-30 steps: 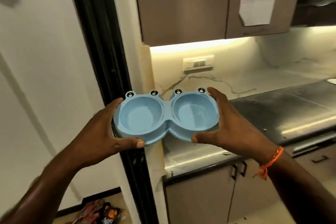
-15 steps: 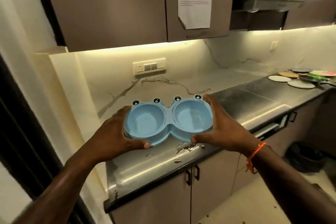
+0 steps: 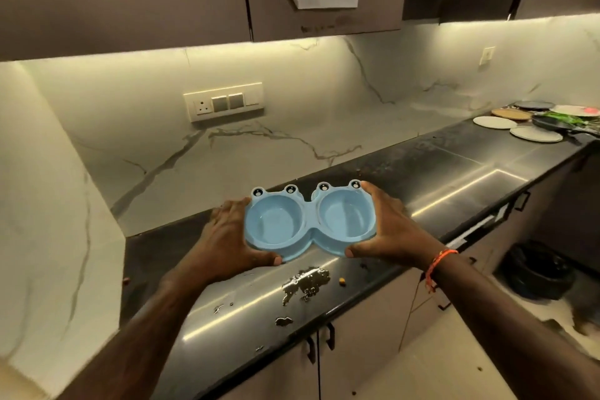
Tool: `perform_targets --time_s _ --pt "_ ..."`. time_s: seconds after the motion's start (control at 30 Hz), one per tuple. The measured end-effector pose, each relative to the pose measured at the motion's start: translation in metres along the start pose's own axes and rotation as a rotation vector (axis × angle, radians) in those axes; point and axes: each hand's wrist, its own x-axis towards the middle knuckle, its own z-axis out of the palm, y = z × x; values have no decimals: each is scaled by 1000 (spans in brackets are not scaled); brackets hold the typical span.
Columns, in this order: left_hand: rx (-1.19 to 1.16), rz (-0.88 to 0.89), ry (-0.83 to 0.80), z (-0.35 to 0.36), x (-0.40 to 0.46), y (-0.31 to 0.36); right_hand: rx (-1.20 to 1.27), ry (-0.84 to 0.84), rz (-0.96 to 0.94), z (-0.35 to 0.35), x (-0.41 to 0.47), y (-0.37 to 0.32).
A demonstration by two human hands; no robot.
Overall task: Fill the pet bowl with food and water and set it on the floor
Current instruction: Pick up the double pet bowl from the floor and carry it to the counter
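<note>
A light blue double pet bowl (image 3: 308, 221) with two round wells and frog-eye knobs on its far rim is held level over the dark countertop (image 3: 454, 178). My left hand (image 3: 227, 237) grips its left end, thumb hooked over the near rim. My right hand (image 3: 389, 227), with an orange thread at the wrist, grips the right end the same way. Both wells look empty. Whether the bowl's base touches the counter is hidden by my hands.
Small puddles of water (image 3: 305, 284) and a food crumb (image 3: 341, 281) lie on the counter just in front of the bowl. Several plates (image 3: 535, 133) and a pan sit at the far right end. A dark bin (image 3: 539, 269) stands on the floor at right.
The view has swung right from the doorway to the counter. Both hands have carried the bowl over the countertop, keeping the same grip.
</note>
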Motion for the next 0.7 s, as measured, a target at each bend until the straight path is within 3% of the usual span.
perform_targets --time_s 0.3,0.7 --pt "-13 -70 -88 89 87 -16 -59 -158 107 47 97 100" --pt "-125 -353 -143 188 126 -23 -125 -397 132 97 167 189"
